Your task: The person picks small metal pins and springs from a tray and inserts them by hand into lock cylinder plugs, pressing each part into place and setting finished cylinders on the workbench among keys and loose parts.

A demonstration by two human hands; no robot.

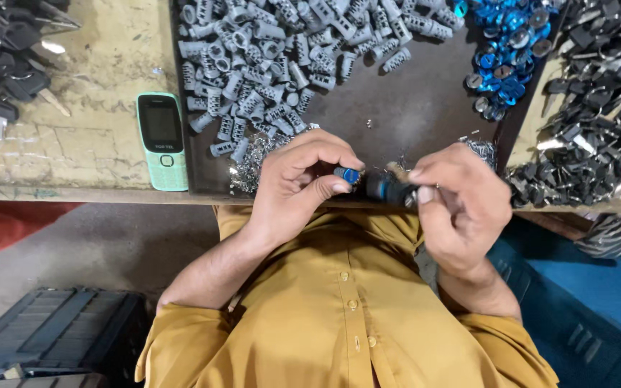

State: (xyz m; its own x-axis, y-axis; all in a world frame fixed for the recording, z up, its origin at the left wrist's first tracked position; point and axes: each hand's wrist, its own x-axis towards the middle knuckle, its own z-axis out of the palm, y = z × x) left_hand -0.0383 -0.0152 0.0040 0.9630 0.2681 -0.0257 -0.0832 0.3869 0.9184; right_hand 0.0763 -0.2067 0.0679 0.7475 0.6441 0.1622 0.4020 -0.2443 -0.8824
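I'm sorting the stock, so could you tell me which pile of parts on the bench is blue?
The pile of round caps at the tray's far right corner: bright blue, while the cylinders beside it are grey and the keys black.

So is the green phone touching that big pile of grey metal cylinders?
Apart. In the head view the green phone lies on the worn bench top, with the dark tray's edge showing between it and the grey cylinders.

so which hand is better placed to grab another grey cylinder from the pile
Probably the left. The left hand, pinching a small blue piece, sits just below the grey cylinders, while the right hand, gripping a dark cylinder, is nearer the blue caps.
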